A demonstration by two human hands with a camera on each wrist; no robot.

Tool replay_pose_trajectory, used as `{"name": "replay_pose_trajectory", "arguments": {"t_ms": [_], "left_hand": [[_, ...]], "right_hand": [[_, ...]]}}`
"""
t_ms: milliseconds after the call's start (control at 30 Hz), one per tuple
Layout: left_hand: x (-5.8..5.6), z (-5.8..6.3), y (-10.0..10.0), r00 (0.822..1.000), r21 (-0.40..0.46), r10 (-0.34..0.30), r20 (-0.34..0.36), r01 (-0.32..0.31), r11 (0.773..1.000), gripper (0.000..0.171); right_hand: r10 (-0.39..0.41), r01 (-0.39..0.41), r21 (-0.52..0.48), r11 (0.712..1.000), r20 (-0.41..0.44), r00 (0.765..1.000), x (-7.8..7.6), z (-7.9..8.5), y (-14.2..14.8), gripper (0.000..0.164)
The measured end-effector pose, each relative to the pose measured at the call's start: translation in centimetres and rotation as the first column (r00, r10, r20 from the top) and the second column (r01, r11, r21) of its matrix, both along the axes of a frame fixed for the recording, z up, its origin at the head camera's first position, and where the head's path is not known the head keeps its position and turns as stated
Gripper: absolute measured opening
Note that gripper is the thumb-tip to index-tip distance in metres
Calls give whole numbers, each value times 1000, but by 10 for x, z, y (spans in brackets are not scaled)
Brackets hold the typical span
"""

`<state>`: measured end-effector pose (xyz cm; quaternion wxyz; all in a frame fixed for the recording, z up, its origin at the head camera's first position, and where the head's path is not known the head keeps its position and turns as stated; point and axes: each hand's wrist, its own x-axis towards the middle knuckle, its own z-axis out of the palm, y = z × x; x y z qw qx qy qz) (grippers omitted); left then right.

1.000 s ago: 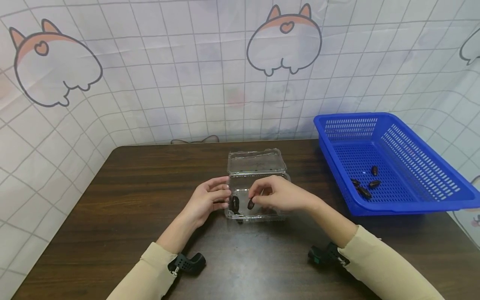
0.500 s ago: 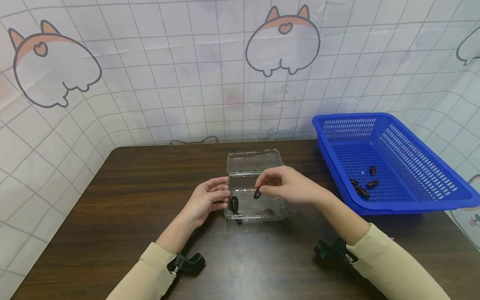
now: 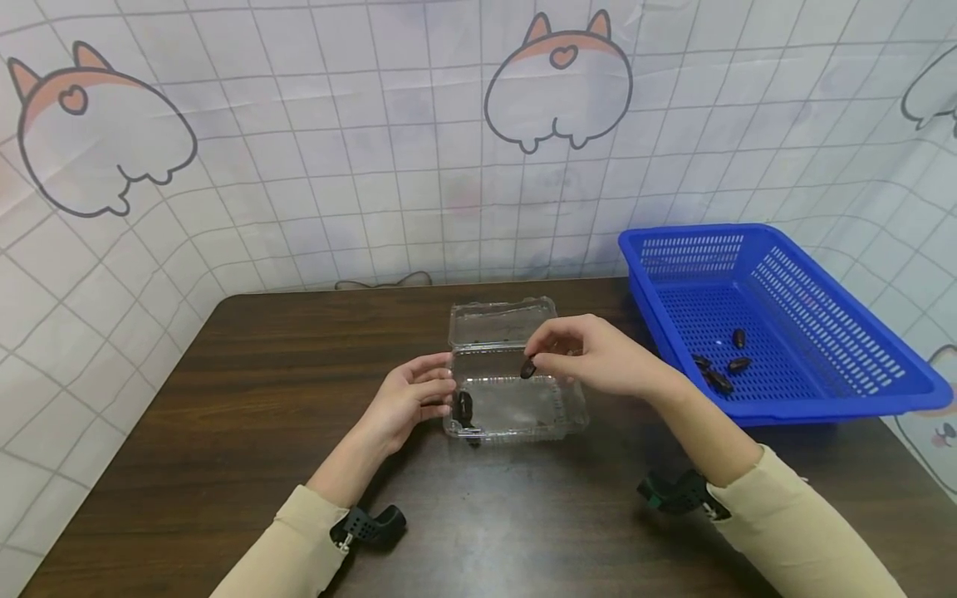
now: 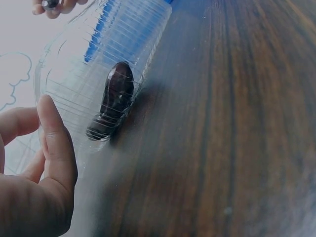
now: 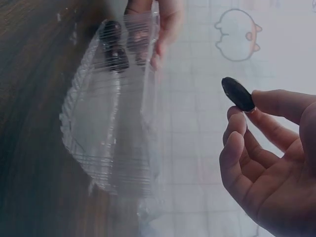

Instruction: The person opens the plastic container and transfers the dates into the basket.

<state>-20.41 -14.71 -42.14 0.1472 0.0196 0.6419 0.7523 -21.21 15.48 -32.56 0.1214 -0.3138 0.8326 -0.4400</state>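
Note:
In the head view, my right hand (image 3: 598, 355) pinches a shiny dark brown oval piece (image 3: 528, 366) between thumb and fingertips, above the right part of a clear plastic clamshell box (image 3: 516, 407). The right wrist view shows this dark oval piece (image 5: 238, 94) side-on, slim and flat, its far end free. My left hand (image 3: 404, 403) rests its extended fingers against the box's left end; in the left wrist view its fingertips (image 4: 48, 106) touch the rim. Inside the box, at the left end, lie dark pieces (image 4: 118, 89) of the same kind, end to end. The box's lid (image 3: 501, 322) stands folded back.
A blue slotted plastic basket (image 3: 815, 407) stands at the right of the table, with several similar dark pieces (image 3: 738, 365) on its floor. The dark wood table (image 3: 224, 415) ends at a white grid-patterned cloth (image 3: 359, 191) behind. A thin cord (image 3: 389, 282) lies at the back edge.
My right hand has lifted up and to the right from low inside the box, still pinching the dark oval piece. My left hand stays at the box's left end.

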Motion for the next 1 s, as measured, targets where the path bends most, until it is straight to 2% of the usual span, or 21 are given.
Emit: {"name": "replay_pose_trajectory", "arguments": {"t_ms": [367,567,1000], "left_hand": [[0,1,2,1000,12,4,4,-4,1000,51],[1,1,1,1000,13,3,0,-3,1000,51],[1,2,1,1000,10,-2,1,2,1000,51]], "right_hand": [[-49,48,-34,998,-24,998,5,6,17,17],[-69,68,-45,997,-39,997,7,15,27,13],[-174,173,-10,985,-61,983,13,30,53,15]]}}
